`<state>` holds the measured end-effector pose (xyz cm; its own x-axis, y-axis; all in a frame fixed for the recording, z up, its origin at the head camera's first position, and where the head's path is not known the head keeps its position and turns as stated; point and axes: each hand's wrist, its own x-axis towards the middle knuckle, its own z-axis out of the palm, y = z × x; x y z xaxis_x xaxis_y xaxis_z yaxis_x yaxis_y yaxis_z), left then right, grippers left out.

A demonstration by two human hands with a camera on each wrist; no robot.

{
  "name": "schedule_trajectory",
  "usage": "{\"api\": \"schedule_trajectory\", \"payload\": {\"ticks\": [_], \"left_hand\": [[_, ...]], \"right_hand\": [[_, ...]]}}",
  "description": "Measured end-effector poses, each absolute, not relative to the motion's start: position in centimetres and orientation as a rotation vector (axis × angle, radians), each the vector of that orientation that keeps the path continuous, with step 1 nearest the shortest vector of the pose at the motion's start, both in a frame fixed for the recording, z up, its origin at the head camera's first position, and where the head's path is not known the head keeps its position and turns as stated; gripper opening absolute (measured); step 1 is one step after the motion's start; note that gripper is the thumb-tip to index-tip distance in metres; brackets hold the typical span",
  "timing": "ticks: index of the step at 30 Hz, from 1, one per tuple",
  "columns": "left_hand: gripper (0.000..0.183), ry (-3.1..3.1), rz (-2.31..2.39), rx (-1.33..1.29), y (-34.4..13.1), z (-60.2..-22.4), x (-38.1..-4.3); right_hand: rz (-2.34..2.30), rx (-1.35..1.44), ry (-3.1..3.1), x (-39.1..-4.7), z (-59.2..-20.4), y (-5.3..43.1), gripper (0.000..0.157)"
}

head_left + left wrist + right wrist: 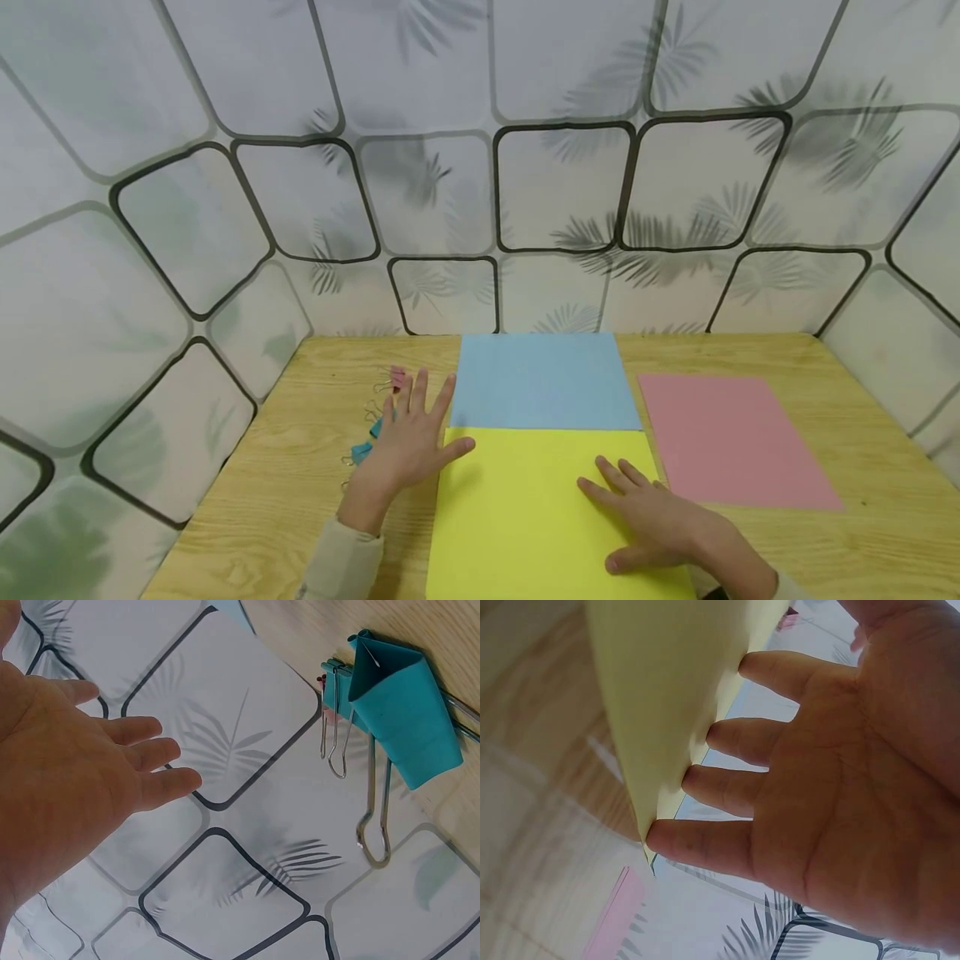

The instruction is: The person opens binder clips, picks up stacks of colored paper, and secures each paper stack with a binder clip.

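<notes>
A yellow sheet of paper [525,517] lies at the front of the table, its far edge along a blue sheet [543,383]. My right hand [652,521] is spread over the right part of the yellow sheet; in the right wrist view its straight fingertips [660,834] touch the paper. To the left of the sheets my left hand [408,446] is spread with straight fingers and holds nothing. Close beside it are teal binder clips [362,452] and a pink binder clip [397,377], partly hidden by the hand. The left wrist view shows a large teal clip [405,712] up close.
A pink sheet [738,442] lies on the right side of the wooden table [270,467]. A patterned wall covering [562,183] with dark outlines and leaf prints rises behind the table and along both sides.
</notes>
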<state>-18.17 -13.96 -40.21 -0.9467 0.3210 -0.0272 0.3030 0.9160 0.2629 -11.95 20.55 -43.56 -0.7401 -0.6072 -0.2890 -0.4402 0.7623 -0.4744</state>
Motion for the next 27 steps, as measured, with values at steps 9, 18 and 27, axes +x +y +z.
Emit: {"api": "schedule_trajectory", "payload": {"ticks": [9, 18, 27], "left_hand": [[0.090, 3.004, 0.391, 0.495, -14.3, -39.9, -18.3], [0.090, 2.976, 0.431, 0.472, -14.2, -39.7, -18.2], [0.082, 3.000, 0.527, 0.460, -16.3, -38.8, -17.8]], "right_hand": [[-0.512, -0.800, 2.526, -11.9, -43.4, 20.6, 0.094], [-0.503, -0.801, 2.541, -11.9, -43.2, 20.7, 0.094], [-0.532, -0.803, 2.521, -11.8, -43.0, 20.6, 0.096]]}}
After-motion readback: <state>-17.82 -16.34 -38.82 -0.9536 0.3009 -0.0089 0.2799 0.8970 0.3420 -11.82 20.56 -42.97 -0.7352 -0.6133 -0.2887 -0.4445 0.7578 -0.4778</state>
